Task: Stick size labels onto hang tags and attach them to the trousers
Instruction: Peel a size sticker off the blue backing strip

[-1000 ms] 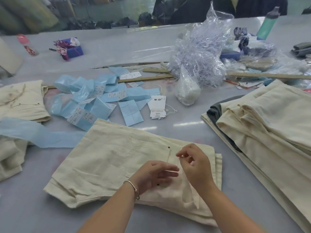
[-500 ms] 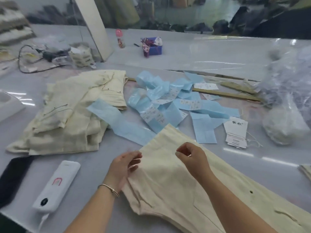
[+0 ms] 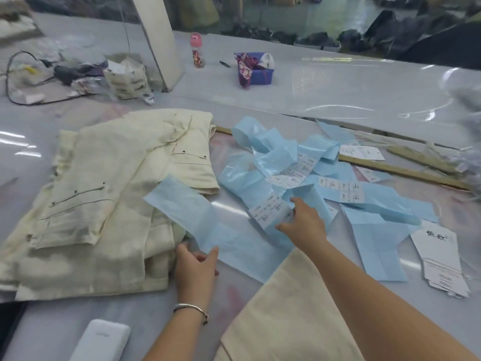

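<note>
A heap of blue backing strips (image 3: 291,168) with white size labels (image 3: 270,212) lies mid-table. My right hand (image 3: 303,225) reaches over it, thumb and fingers spread beside a label strip, holding nothing that I can see. My left hand (image 3: 195,267) rests on the table with its fingers touching the near end of a long blue strip (image 3: 197,220). A stack of white hang tags (image 3: 440,261) lies at the right. Cream trousers (image 3: 281,321) lie under my right forearm.
A pile of cream trousers (image 3: 104,194) fills the left. A white power bank (image 3: 101,340) sits at the near edge. A wooden ruler (image 3: 400,170), a purple box (image 3: 257,71), a small pink-capped bottle (image 3: 196,52) and cables (image 3: 28,82) lie farther back.
Both hands have left the cream trousers in front and moved forward. The right one now reaches the label strips, the left one the long blue strip. The view swung further left.
</note>
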`<move>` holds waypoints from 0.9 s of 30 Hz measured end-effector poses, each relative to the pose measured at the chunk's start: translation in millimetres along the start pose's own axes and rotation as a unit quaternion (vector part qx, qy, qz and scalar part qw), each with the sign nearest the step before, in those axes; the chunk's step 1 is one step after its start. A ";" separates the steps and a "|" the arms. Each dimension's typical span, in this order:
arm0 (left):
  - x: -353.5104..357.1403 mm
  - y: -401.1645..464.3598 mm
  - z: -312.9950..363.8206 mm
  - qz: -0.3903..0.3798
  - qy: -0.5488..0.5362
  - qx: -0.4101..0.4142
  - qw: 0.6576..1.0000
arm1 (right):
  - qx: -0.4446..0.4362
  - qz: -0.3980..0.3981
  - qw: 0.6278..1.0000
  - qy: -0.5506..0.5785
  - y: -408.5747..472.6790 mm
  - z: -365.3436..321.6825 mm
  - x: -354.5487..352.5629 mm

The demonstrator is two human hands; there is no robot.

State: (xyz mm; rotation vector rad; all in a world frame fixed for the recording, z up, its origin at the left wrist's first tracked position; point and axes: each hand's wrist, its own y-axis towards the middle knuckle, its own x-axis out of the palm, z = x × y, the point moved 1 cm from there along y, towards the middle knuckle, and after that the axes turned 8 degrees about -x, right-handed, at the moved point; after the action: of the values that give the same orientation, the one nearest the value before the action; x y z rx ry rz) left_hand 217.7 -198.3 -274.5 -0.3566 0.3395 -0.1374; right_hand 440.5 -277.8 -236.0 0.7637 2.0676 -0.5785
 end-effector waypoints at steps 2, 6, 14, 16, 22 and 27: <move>3.2 12.9 4.1 -0.025 0.028 0.018 0.999 | 0.013 0.007 1.000 0.024 7.1 -3.9 5.9; 10.0 30.2 17.8 -0.034 0.053 0.074 0.995 | 0.074 0.052 0.951 0.295 8.9 0.0 3.9; 38.6 -8.3 46.5 -0.070 0.254 0.413 0.872 | 0.098 0.105 0.891 0.430 2.9 15.2 -11.7; 47.1 -26.1 38.7 -0.076 0.284 0.507 0.810 | 0.055 0.122 0.918 0.374 -0.6 17.1 -11.1; 50.3 -29.5 15.2 -0.125 0.302 0.575 0.750 | -0.056 0.190 0.944 0.265 -20.6 9.2 -21.9; 45.2 -28.2 14.2 -0.130 0.326 0.538 0.766 | 0.006 0.060 0.928 0.369 -44.2 3.8 -13.5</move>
State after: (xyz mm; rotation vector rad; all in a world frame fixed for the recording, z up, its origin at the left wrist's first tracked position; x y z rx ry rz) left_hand 262.9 -228.7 -265.4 0.8363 0.8338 -0.7066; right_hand 418.2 -315.8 -221.3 1.2437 2.6636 -0.2414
